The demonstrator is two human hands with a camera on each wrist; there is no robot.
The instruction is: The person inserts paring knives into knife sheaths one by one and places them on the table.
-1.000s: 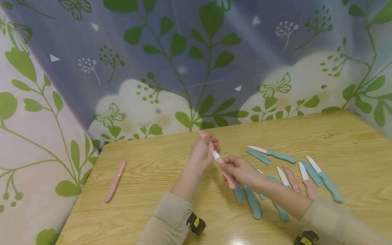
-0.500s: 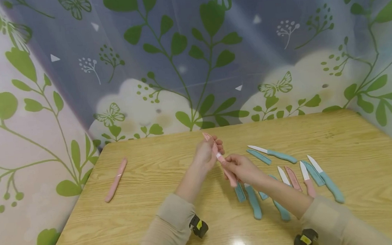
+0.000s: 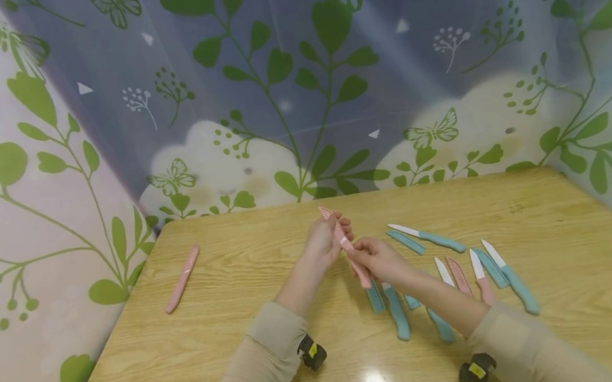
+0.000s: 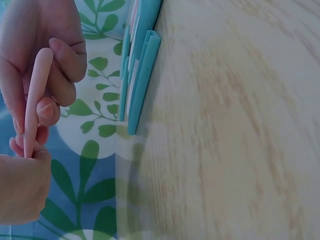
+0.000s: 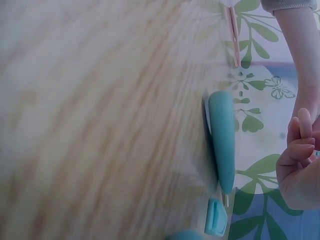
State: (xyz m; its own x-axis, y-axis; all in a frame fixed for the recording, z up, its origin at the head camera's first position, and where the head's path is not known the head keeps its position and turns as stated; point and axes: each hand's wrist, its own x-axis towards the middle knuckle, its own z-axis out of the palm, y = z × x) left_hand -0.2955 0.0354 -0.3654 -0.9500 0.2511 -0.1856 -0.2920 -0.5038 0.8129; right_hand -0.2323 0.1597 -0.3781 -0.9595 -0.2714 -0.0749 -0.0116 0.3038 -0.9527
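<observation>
Compare the narrow strip of smooth white blade now left between the slim, pointed pink sheath and the rounded pink handle with the longer length exposed one second earlier: judged as sheathing almost complete, all held above the wood-grained tabletop. Note the left hand with fingers curled and clamped round the sheath, and the right hand with thumb and fingers pinched on the handle. Observe, at right, curved turquoise handles and flat turquoise sheaths, and, well apart at left, a slender sheathed pink knife.
</observation>
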